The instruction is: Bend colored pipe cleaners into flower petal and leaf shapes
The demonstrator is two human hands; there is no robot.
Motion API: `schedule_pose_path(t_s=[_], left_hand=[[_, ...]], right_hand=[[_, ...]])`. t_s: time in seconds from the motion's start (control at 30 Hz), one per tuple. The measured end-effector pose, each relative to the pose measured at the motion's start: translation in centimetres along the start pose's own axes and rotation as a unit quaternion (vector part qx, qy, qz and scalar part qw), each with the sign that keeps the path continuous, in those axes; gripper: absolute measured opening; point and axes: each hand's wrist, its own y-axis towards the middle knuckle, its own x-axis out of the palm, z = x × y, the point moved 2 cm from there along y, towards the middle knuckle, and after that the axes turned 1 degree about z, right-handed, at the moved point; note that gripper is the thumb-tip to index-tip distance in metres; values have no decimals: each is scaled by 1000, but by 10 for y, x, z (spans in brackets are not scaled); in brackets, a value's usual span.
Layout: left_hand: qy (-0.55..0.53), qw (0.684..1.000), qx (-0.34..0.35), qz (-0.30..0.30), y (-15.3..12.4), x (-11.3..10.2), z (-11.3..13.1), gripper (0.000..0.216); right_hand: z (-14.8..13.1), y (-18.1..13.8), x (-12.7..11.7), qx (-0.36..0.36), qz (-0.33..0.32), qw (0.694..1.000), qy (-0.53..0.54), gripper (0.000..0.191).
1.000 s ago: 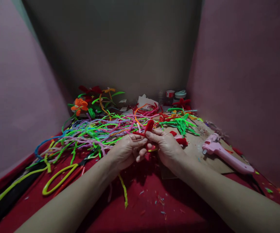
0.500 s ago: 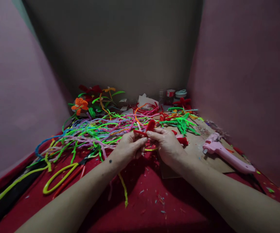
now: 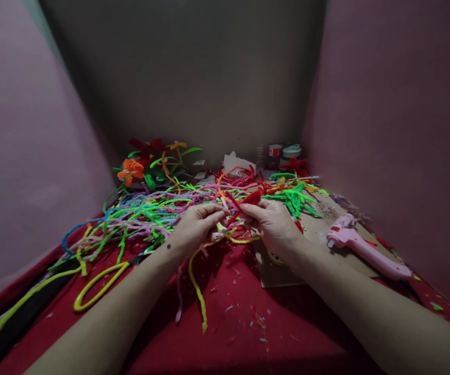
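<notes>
A piece bent from red pipe cleaner (image 3: 251,198), with a wide fuzzy loop and thin ends that cross, is pinched between the thumb and fingers of my right hand (image 3: 274,221). Just left of those thin ends is my left hand (image 3: 199,226), its thumb and forefinger closed in a pinch; whether they grip anything is too small to make out. Under and between both hands runs a yellow pipe cleaner (image 3: 196,278) on the red cloth (image 3: 225,312). Behind them spreads a tangled heap of coloured pipe cleaners (image 3: 142,208).
A pink glue gun (image 3: 365,250) lies on cardboard (image 3: 326,255) at right. Yellow-handled scissors (image 3: 82,297) rest by my left forearm. Finished fuzzy flowers (image 3: 132,169) stand back left; green pipe-cleaner pieces (image 3: 296,200) and jars (image 3: 274,153) are back right. Pink panels (image 3: 397,130) flank the table.
My hands have moved slightly apart, the left one shifting left. The red piece has tipped from upright toward the right in my right hand, and its thin ends now cross.
</notes>
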Motion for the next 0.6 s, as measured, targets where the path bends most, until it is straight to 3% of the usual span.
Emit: schedule_pose_path(t_s=[0.1, 0.17, 0.27, 0.33, 0.43, 0.6], left_hand=[[149, 985, -15, -89, 1, 1, -5, 12], [284, 948, 19, -143, 2, 2, -12, 7], [473, 862, 171, -65, 8, -5, -18, 13], [505, 836, 211, -33, 15, -15, -19, 15], [526, 828, 192, 2, 24, -32, -17, 18], [563, 813, 148, -22, 26, -44, -18, 18]], right_hand=[[2, 3, -2, -7, 12, 1000, 19, 14], [2, 3, -3, -11, 25, 999, 23, 15], [1, 0, 0, -1, 29, 999, 24, 19], [2, 0, 1, 4, 25, 999, 35, 19], [5, 2, 2, 20, 22, 998, 47, 19], [9, 4, 2, 13, 18, 997, 71, 18]])
